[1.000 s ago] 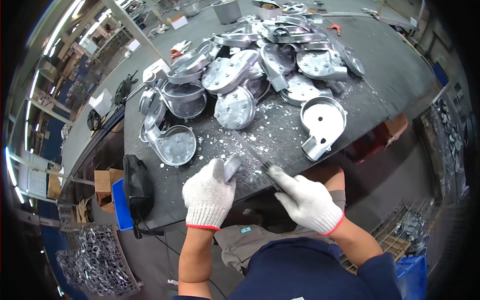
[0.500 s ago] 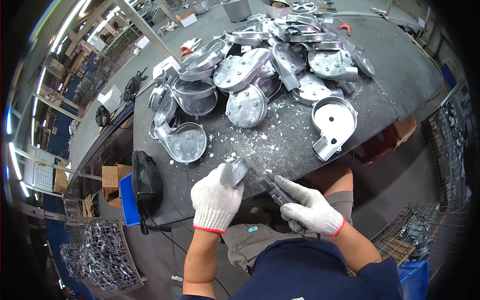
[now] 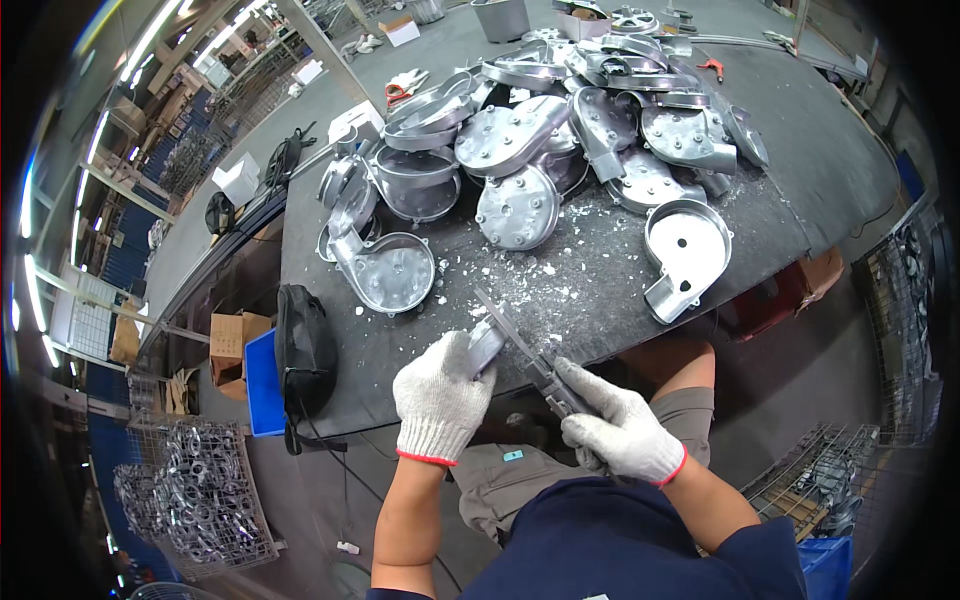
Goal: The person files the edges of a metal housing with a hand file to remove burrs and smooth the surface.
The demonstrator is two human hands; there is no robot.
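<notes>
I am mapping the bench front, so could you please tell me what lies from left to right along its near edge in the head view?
Blue bin → black bag → left hand holding a small metal part → file → right hand → open metal housing.

A single view is given, taken from a fisheye camera worn on the head and aimed steeply down. The dark workbench top (image 3: 800, 190) is seen from close above, filling the upper centre of the frame, its straight edges bent toward the rim. The person's own forearms are brought in from the lower edge, and the grey floor (image 3: 860, 370) is seen at right.
</notes>
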